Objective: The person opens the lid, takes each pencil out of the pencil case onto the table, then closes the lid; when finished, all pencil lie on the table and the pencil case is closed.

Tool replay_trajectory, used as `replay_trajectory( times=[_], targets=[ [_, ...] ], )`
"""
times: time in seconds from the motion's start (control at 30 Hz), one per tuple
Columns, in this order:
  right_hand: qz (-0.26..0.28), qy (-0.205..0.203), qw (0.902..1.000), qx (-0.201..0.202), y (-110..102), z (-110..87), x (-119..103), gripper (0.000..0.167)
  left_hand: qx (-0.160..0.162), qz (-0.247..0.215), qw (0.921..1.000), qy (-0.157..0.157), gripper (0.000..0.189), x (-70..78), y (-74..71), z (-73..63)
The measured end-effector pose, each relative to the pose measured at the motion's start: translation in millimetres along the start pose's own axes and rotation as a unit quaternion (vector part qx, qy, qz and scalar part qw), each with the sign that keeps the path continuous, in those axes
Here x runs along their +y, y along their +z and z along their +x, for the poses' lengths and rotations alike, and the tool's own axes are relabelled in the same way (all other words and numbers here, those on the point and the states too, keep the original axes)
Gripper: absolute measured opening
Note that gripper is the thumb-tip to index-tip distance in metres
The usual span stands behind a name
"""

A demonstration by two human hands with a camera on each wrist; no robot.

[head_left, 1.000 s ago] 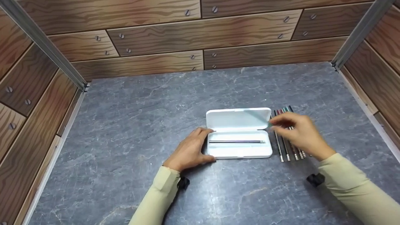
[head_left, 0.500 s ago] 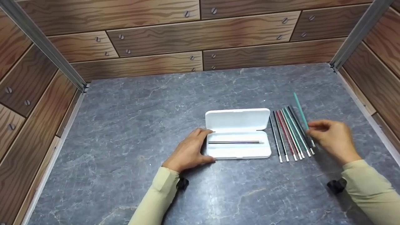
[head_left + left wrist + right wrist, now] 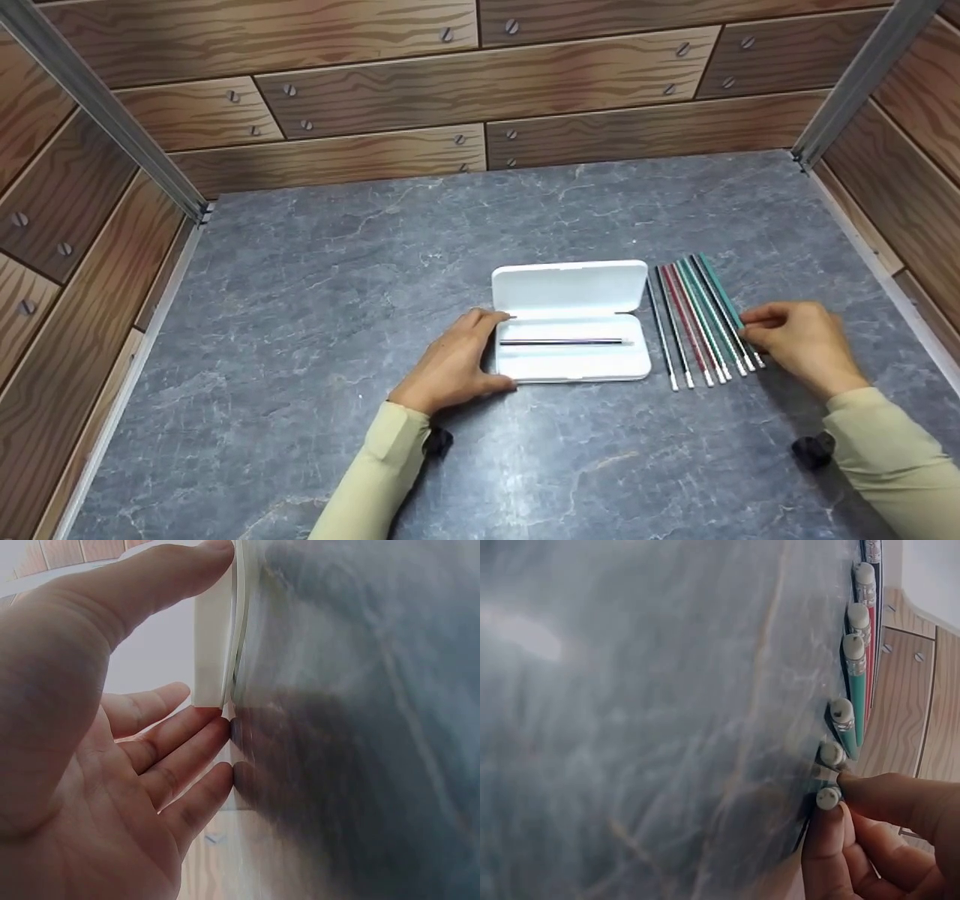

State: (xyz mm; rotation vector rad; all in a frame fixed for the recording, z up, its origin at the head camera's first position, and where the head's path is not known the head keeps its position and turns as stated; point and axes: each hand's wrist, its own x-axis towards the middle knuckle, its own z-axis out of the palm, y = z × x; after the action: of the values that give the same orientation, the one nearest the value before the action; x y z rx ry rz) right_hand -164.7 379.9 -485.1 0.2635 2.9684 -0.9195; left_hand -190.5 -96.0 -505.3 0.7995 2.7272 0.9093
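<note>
A white pencil case (image 3: pixel 574 369) lies with its lid up, and one dark-striped pencil (image 3: pixel 561 342) lies lengthwise inside. My left hand (image 3: pixel 456 361) holds the case's left end, thumb at the front corner and fingers toward the hinge side. In the left wrist view, the thumb and fingertips touch the white case (image 3: pixel 212 649). Right of the case lies a row of several black, red and green pencils (image 3: pixel 694 319), eraser ends toward me. My right hand (image 3: pixel 806 341) pinches the rightmost green pencil (image 3: pixel 718 281) near its eraser end, between thumb and fingers.
The grey marbled tabletop (image 3: pixel 337 300) extends around the case and pencils. Wood-patterned walls (image 3: pixel 375 97) close off the back and both sides, with metal posts (image 3: pixel 862 75) at the back corners.
My right hand has moved from beside the case's lid to the right end of the row, bringing the green pencil down alongside the others. The left hand stays on the case.
</note>
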Motion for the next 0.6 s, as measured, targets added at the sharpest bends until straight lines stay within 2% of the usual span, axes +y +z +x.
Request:
replay_trajectory(
  times=[0.37, 0.47, 0.6],
  targets=[
    [0.009, -0.004, 0.9999, 0.002, 1.5, -0.4, -6.0, 0.029, -0.005, 0.002, 1.0000, -0.002, 0.096, -0.4, 0.6, 0.1],
    [-0.001, -0.026, 0.9994, 0.021, 1.6, -0.3, -11.7, 0.029, -0.005, 0.005, 1.0000, -0.001, 0.096, 0.0, 0.0, 0.3],
    [0.009, -0.085, 0.9954, 0.045, 5.3, -1.4, -27.7, 0.027, -0.003, 0.005, 1.0000, 0.001, 0.095, 0.6, -0.5, 0.4]
  ],
)
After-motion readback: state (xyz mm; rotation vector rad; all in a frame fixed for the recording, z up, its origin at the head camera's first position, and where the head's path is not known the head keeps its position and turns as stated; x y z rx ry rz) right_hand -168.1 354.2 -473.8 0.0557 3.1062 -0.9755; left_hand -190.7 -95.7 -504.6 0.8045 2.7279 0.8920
